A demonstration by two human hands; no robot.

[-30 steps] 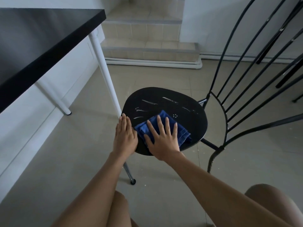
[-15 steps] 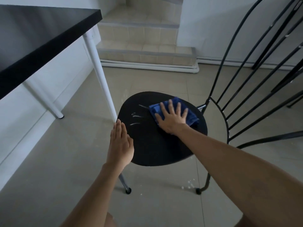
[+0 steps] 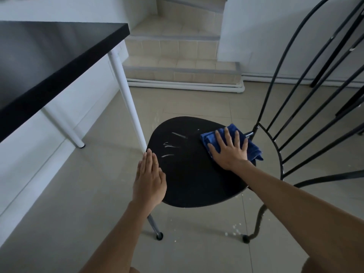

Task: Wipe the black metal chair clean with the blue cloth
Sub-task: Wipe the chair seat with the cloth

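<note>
The right hand's fingers [image 3: 226,137] are spread wide and pressed flat on the folded blue cloth [image 3: 254,149], pinning it to the seat rather than pinching it. That right hand [image 3: 229,149] sits at the seat's far right edge, just beside where the backrest rods [image 3: 307,123] meet the frame. The left hand [image 3: 148,179] lies flat with its fingers [image 3: 148,160] held together, resting on the seat's near left edge; it grips nothing and seems to steady the black metal chair [image 3: 195,182].

Pale streaks [image 3: 170,146] remain on the seat's left half, between the two hands, so the seat is only partly done, and the rods look unwiped as far as can be told. To do this pass well, keep the palm's weight even across the cloth and draw it leftward over the streaks in overlapping strokes, letting the left hand brace against the push so the chair does not skid on the tiled floor [image 3: 78,203]. The cloth's folded corner overhangs the right edge; gather it under the palm so it does not bunch or slip off. The white table leg [image 3: 126,99] stands close to the seat's left edge, so stop the stroke short of it.
</note>
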